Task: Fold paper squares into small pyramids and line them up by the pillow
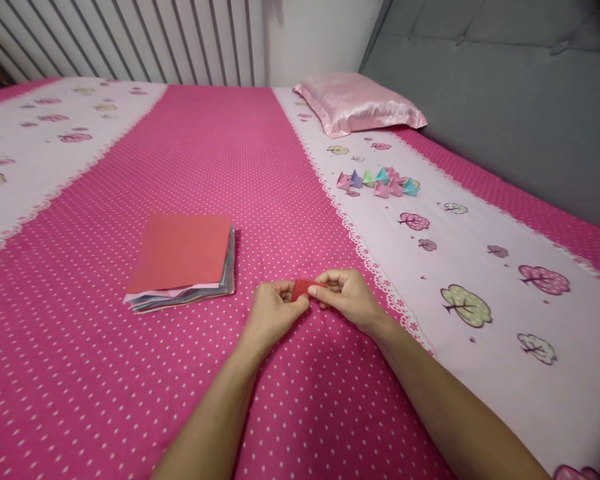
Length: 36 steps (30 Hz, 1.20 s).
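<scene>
A small folded piece of red paper (pixel 301 288) is held between my two hands, just above the pink dotted bedspread. My left hand (pixel 276 307) pinches its left side, thumb in front and fingers curled behind. At its right side, my right hand (pixel 347 297) grips the paper between thumb and fingers. The fingers cover much of the paper, so its full folded shape is hidden. To the left of my hands lies a stack of square coloured paper (pixel 183 253) with a red sheet on top.
Several small folded paper pieces (pixel 381 183) in pink, purple, green and blue sit on the bedspread's white band. Behind them lies a shiny pink pillow (pixel 357 103) near the grey headboard (pixel 500 100). A slatted white panel (pixel 145 40) stands along the far side.
</scene>
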Tool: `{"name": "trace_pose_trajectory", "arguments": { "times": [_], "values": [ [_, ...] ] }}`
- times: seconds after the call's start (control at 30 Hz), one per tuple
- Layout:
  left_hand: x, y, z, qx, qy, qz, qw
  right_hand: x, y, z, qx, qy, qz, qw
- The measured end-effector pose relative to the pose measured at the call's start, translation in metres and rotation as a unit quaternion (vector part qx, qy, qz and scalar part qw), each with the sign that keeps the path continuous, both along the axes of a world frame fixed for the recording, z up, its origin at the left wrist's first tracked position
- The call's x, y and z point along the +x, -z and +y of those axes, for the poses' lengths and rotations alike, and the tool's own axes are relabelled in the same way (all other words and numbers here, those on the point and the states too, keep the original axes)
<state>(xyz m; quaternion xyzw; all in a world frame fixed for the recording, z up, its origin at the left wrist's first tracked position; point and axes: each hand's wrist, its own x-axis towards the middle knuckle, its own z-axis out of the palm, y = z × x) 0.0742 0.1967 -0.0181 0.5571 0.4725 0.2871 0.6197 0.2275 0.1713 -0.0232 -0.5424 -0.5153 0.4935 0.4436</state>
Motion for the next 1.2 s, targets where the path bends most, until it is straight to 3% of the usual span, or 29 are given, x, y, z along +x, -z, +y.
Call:
{"name": "trace_pose_trajectory", "arguments": {
  "times": [0.4, 0.7, 0.87, 1.2],
  "values": [
    [0.0, -0.002, -0.001, 0.015, 0.011, -0.003, 1.0, -0.003, -0.003, 0.0, 0.003, -0.002, -0.045, 0.999],
    [0.002, 0.002, -0.002, 0.053, 0.007, 0.042, 0.998, -0.003, -0.003, -0.001, 0.024, 0.012, -0.073, 0.997],
    [0.002, -0.002, -0.004, 0.069, 0.004, 0.072, 0.995, -0.002, -0.004, -0.001, 0.0, 0.0, -0.071, 0.997],
    [-0.002, -0.009, -0.003, -0.014, 0.054, 0.018, 0.998, 0.001, -0.008, -0.002, -0.047, -0.007, -0.006, 0.999]
  ]
}}
